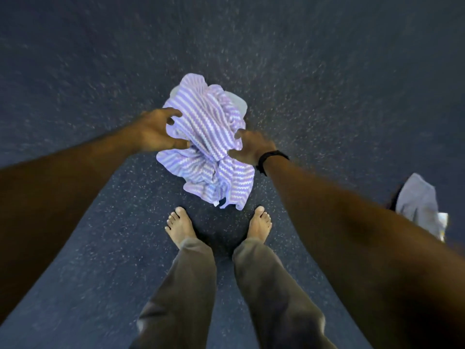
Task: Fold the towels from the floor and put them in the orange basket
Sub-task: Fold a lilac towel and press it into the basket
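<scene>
A crumpled purple-and-white striped towel (208,147) lies in a heap on the dark speckled floor just ahead of my bare feet. My left hand (157,131) reaches its left edge with fingers spread and curled, thumb touching the cloth. My right hand (249,147), with a black band on the wrist, grips the towel's right side, its fingers buried in the folds. A pale grey cloth (237,102) peeks out from under the far side of the striped towel. The orange basket is not in view.
Another grey towel (420,205) lies on the floor at the right edge, partly behind my right forearm. My bare feet (180,225) stand close to the heap. Dark speckled floor (327,71) stretches all around.
</scene>
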